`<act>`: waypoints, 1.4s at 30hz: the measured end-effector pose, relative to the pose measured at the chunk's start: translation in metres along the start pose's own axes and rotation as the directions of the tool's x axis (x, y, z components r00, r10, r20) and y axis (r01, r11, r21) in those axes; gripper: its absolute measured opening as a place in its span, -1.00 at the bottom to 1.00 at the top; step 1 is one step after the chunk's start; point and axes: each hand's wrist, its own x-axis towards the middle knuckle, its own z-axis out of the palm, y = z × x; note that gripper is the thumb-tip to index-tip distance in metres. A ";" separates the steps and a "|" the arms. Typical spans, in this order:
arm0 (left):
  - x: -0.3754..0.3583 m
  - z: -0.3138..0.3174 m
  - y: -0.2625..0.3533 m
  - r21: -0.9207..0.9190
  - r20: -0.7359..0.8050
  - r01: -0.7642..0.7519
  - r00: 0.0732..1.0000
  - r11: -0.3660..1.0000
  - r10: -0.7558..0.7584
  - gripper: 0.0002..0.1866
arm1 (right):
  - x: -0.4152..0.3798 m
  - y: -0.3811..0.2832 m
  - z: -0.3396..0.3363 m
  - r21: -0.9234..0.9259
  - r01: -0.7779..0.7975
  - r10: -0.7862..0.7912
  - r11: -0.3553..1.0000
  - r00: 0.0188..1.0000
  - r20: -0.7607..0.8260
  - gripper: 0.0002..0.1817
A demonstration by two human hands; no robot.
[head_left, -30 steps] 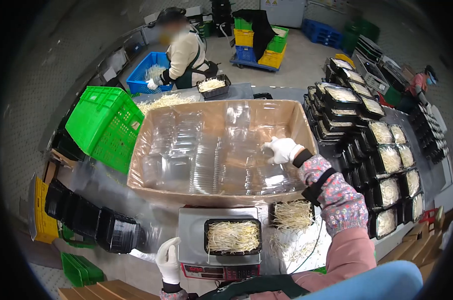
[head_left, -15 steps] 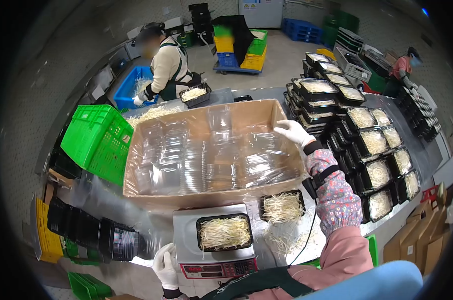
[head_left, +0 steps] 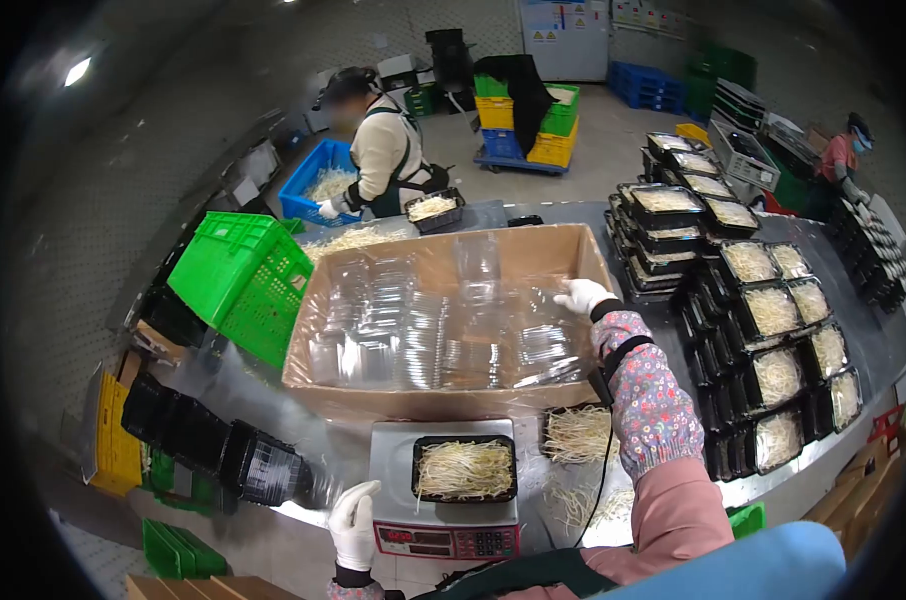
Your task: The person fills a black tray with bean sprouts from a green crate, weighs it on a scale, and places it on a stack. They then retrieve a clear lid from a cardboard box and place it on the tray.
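Observation:
My right hand (head_left: 583, 297), in a white glove, reaches into the right side of a cardboard box (head_left: 438, 404). Its fingers are bent together at the edge of a clear plastic lid (head_left: 545, 305); the hold is partly hidden. Stacks of such lids (head_left: 425, 340) fill the lined box. My left hand (head_left: 353, 525), also gloved, is open and holds nothing beside the left edge of a scale (head_left: 391, 470). On the scale sits a black tray of bean sprouts (head_left: 465, 470). Another filled tray (head_left: 577, 434) stands to its right, partly behind my sleeve.
Stacked trays of sprouts (head_left: 773, 315) cover the right side of the table. Nested black trays (head_left: 213, 445) lie at left, below a tilted green crate (head_left: 241, 285). Loose sprouts (head_left: 571, 507) lie near the scale. One co-worker (head_left: 385, 150) is across the table, another (head_left: 841, 160) far right.
My right hand has dipped toward the lids, and its spread fingers have drawn together. My left hand stays beside the scale. The camera view has shifted, moving the scene rightward and slightly down.

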 end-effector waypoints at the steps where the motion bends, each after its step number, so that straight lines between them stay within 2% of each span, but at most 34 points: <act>1: -0.004 -0.007 0.002 0.032 -0.021 -0.007 1.000 0.999 0.008 -0.78 | -0.009 -0.016 -0.022 0.040 -0.053 0.049 0.998 0.995 0.088 -0.53; 2: -0.010 -0.013 0.002 0.061 -0.043 -0.010 0.999 0.998 0.013 -0.78 | -0.015 -0.024 -0.030 0.046 -0.037 0.035 0.998 0.999 0.028 -0.67; 3: -0.014 -0.017 0.001 0.066 -0.063 -0.001 0.998 0.998 0.005 -0.78 | -0.015 -0.027 -0.033 0.038 -0.012 0.013 0.999 1.000 -0.028 -0.70; 6: -0.027 -0.029 -0.010 -0.165 -0.206 0.134 0.964 0.977 -0.167 -0.78 | -0.022 -0.037 -0.039 -0.023 0.020 -0.023 1.000 0.986 -0.166 -0.72; 8: -0.028 -0.031 -0.009 -0.205 -0.215 0.142 0.959 0.968 -0.186 -0.78 | -0.025 -0.042 -0.042 -0.094 -0.008 -0.002 0.996 0.994 -0.112 -0.68; 10: -0.025 -0.033 -0.020 -0.088 -0.175 0.087 0.979 0.992 -0.102 -0.78 | -0.027 -0.038 -0.040 -0.102 -0.015 0.006 0.995 0.996 -0.085 -0.65; 13: -0.018 -0.025 -0.018 -0.094 -0.120 0.053 0.991 0.994 -0.064 -0.79 | -0.030 -0.026 -0.039 -0.082 0.044 -0.047 0.996 0.998 -0.042 -0.67; 14: -0.016 -0.023 -0.014 -0.073 -0.095 0.027 0.995 0.997 -0.034 -0.79 | -0.033 -0.019 -0.037 -0.074 0.066 -0.070 0.995 0.996 -0.051 -0.71; 16: -0.012 -0.022 -0.007 -0.028 -0.063 0.011 0.998 1.000 -0.013 -0.79 | -0.042 -0.020 -0.041 -0.098 0.057 -0.075 0.994 0.980 -0.183 -0.76; 17: -0.013 -0.021 -0.011 -0.040 -0.040 0.014 0.999 0.999 -0.016 -0.79 | -0.049 -0.019 -0.040 -0.215 0.103 -0.170 0.971 0.931 -0.322 -0.81; 18: -0.010 -0.021 -0.018 -0.101 -0.051 0.036 0.998 0.994 -0.042 -0.79 | -0.057 -0.020 -0.041 -0.257 0.088 -0.191 0.962 0.892 -0.410 -0.86; 19: -0.008 -0.020 -0.023 -0.162 -0.055 0.061 0.996 0.985 -0.070 -0.79 | -0.066 -0.019 -0.044 -0.274 0.103 -0.223 0.956 0.863 -0.453 -0.88; 22: -0.002 -0.019 -0.020 -0.200 -0.012 0.076 0.997 0.977 -0.080 -0.78 | -0.089 -0.018 -0.056 -0.337 0.093 -0.272 0.937 0.801 -0.533 -0.93; 23: 0.000 -0.019 -0.021 -0.206 0.002 0.075 0.997 0.976 -0.076 -0.78 | -0.098 -0.017 -0.062 -0.351 0.141 -0.335 0.926 0.736 -0.588 -0.95; 24: 0.002 -0.019 -0.021 -0.197 -0.002 0.045 0.999 0.979 -0.047 -0.78 | -0.110 -0.026 -0.075 -0.342 0.103 -0.309 0.934 0.711 -0.631 -0.96; 26: 0.005 -0.021 -0.020 -0.191 0.005 0.025 1.000 0.981 -0.024 -0.78 | -0.134 -0.042 -0.100 -0.221 0.219 -0.306 0.950 0.529 -0.791 -0.96; 28: 0.011 -0.022 -0.014 -0.214 -0.049 -0.016 0.999 0.977 0.005 -0.77 | -0.158 -0.057 -0.124 -0.040 0.352 -0.202 0.935 0.437 -0.876 -0.91; 29: 0.012 -0.023 -0.013 -0.313 -0.028 0.014 0.999 0.950 -0.024 -0.72 | -0.171 -0.064 -0.127 0.248 0.447 -0.022 0.860 0.517 -0.856 -0.84; 30: 0.015 -0.023 -0.011 -0.311 -0.023 0.022 0.999 0.950 -0.031 -0.72 | -0.185 -0.074 -0.131 0.512 0.499 0.135 0.699 0.611 -0.780 -0.78; 32: 0.021 -0.023 -0.003 -0.457 -0.002 0.030 0.999 0.889 -0.034 -0.59 | -0.230 -0.113 -0.149 0.813 0.402 0.236 0.422 0.817 -0.527 -0.62; 34: 0.031 -0.021 0.015 -0.493 0.065 0.034 0.998 0.869 -0.002 -0.45 | -0.249 -0.141 -0.136 0.871 0.401 0.145 0.284 0.880 -0.452 -0.49; 36: 0.044 -0.013 0.017 -0.606 0.147 -0.027 0.979 0.795 0.145 -0.30 | -0.269 -0.179 -0.122 0.924 0.336 0.039 0.184 0.937 -0.348 -0.46; 38: 0.053 0.000 0.030 -0.662 0.196 -0.005 0.964 0.750 0.179 -0.23 | -0.279 -0.206 -0.099 0.963 0.230 -0.117 0.144 0.970 -0.214 -0.38; 41: 0.061 0.015 0.044 -0.592 0.272 0.093 0.958 0.801 0.089 -0.29 | -0.292 -0.242 -0.074 0.990 0.129 -0.273 0.062 0.956 -0.108 -0.20; 42: 0.059 0.015 0.045 -0.571 0.271 0.107 0.960 0.814 0.064 -0.35 | -0.297 -0.251 -0.070 0.988 0.118 -0.281 0.094 0.956 -0.087 -0.11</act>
